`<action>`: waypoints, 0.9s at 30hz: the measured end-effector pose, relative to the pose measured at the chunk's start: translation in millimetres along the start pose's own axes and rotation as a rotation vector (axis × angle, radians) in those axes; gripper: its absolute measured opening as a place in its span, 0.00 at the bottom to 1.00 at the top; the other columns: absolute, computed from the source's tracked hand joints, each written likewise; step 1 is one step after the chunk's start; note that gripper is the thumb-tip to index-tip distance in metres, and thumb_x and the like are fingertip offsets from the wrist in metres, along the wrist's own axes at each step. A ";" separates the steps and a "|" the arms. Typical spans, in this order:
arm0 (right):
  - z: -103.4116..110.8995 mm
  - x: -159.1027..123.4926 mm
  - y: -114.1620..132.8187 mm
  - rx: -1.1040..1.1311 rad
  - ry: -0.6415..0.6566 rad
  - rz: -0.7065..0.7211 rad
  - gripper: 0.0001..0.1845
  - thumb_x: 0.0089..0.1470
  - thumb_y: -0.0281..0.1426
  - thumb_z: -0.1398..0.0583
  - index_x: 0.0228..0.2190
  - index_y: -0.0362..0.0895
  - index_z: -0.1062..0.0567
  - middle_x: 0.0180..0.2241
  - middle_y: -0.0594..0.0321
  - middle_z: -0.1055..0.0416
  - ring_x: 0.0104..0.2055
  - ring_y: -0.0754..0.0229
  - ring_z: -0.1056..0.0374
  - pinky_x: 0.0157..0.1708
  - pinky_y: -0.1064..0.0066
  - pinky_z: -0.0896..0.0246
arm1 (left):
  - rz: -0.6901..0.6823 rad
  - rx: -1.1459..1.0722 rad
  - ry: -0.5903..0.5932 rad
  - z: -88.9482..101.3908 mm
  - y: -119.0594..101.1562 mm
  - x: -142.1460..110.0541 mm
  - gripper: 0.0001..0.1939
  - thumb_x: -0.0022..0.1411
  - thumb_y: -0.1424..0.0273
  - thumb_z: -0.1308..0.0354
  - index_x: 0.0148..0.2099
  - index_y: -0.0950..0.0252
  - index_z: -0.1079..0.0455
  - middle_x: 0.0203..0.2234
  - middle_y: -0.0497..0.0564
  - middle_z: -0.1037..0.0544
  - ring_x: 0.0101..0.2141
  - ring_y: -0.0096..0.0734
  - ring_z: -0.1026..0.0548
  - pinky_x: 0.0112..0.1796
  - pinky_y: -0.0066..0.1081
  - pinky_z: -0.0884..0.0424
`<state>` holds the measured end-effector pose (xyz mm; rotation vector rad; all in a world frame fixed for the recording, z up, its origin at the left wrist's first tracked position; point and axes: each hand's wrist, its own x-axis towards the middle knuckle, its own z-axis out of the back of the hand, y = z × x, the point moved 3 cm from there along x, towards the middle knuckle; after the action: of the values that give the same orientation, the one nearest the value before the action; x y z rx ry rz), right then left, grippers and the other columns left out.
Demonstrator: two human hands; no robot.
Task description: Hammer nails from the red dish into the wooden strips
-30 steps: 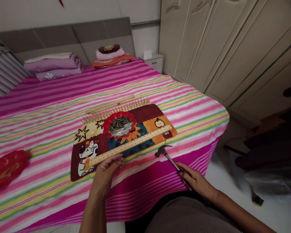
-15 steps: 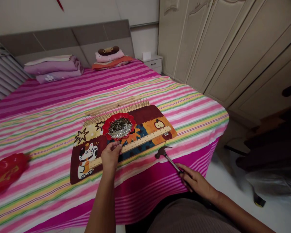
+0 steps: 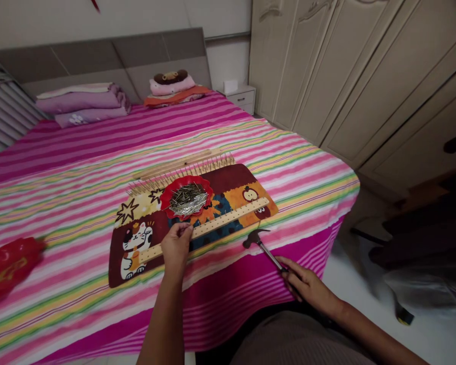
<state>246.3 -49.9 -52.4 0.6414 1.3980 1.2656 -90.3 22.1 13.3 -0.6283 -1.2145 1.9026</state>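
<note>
My left hand (image 3: 177, 247) is closed, thumb and fingertips pinched together just over a pale wooden strip (image 3: 228, 219) dotted with small holes or nail heads. Whatever the fingertips hold is too small to make out. My right hand (image 3: 309, 285) grips the dark handle of a claw hammer (image 3: 266, 248), whose head rests low near the bed's front edge. Under the strip lies a patterned mat (image 3: 231, 176) with a cat and an apple on it. Just beyond my left hand stands a red scalloped dish (image 3: 166, 196) heaped with loose nails (image 3: 189, 198).
Behind the dish lies another wooden strip (image 3: 167, 181) with many nails sticking up, beside bare wooden slats (image 3: 182, 163). A red plastic thing (image 3: 11, 266) sits on the striped bedsheet (image 3: 79, 248) at left. Folded bedding (image 3: 85, 104) is at the far end; a wardrobe (image 3: 307, 66) stands right.
My left hand has shifted very slightly to the right along the strip, still pinched. The right hand and hammer have stayed in place.
</note>
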 end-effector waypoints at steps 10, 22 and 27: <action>-8.1 -11.5 63.8 -0.315 0.079 0.396 0.24 0.59 0.37 0.46 0.55 0.46 0.31 0.40 0.56 0.24 0.45 0.53 0.29 0.47 0.65 0.35 | -0.216 0.207 -0.019 -5.1 -1.9 -4.3 0.08 0.49 0.63 0.45 0.28 0.61 0.28 0.27 0.49 0.24 0.32 0.33 0.27 0.38 0.32 0.32; -71.0 45.6 163.9 -0.719 0.128 0.747 0.29 0.58 0.27 0.49 0.61 0.45 0.41 0.35 0.57 0.22 0.32 0.57 0.28 0.31 0.70 0.35 | -0.280 0.290 -0.030 -8.1 2.4 -6.0 0.07 0.53 0.66 0.46 0.26 0.61 0.31 0.25 0.48 0.27 0.30 0.31 0.29 0.35 0.30 0.35; -60.7 31.8 156.8 -0.664 0.118 0.757 0.26 0.60 0.29 0.50 0.60 0.46 0.40 0.34 0.57 0.23 0.30 0.57 0.28 0.30 0.70 0.35 | -0.281 0.294 -0.036 -8.9 1.2 -5.8 0.07 0.52 0.67 0.46 0.25 0.62 0.31 0.24 0.48 0.27 0.29 0.31 0.30 0.34 0.30 0.36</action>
<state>140.6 3.1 71.3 0.6444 0.7256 2.2594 -80.8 21.6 8.4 -0.2535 -0.9615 1.8097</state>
